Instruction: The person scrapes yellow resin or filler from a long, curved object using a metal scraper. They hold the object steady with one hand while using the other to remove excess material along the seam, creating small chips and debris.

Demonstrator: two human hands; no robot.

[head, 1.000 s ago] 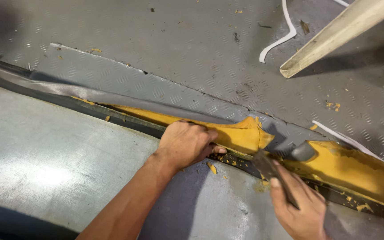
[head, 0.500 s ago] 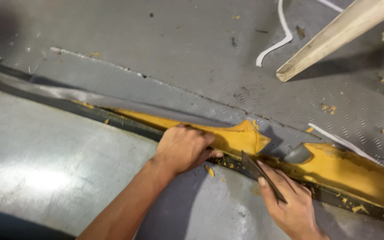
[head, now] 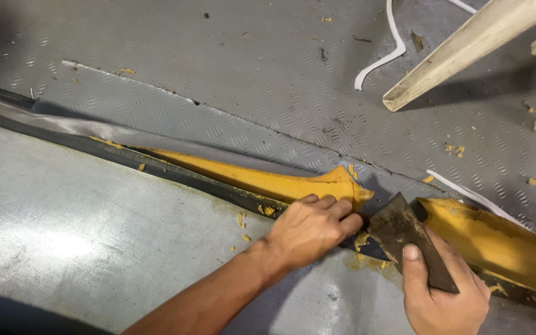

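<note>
Head view: I see my left hand w/ fingers curled down onto the peeled end of the yellow strip, pinching it near the pointed flap; grip looks closed on it, thumb side is hidden so I cannot tell how tight. My right hand is wrapped around the dark scraper, forefinger laid flat on the blade, the wide blade edge pointing up-left and sitting just beside the left knuckles, almost touching. The strip runs diagonal along the black seam between the smooth grey panel and the grey chequer plate; a second yellow piece lies right of the scraper, against the same seam. Open room: plenty on the smooth panel to the left and below; to the right is tight b/c both hands meet there. Around: yellow crumbs near the seam, a white cord on the plate, and a pale wooden beam slanting at top right, well apart from the hands.
</note>
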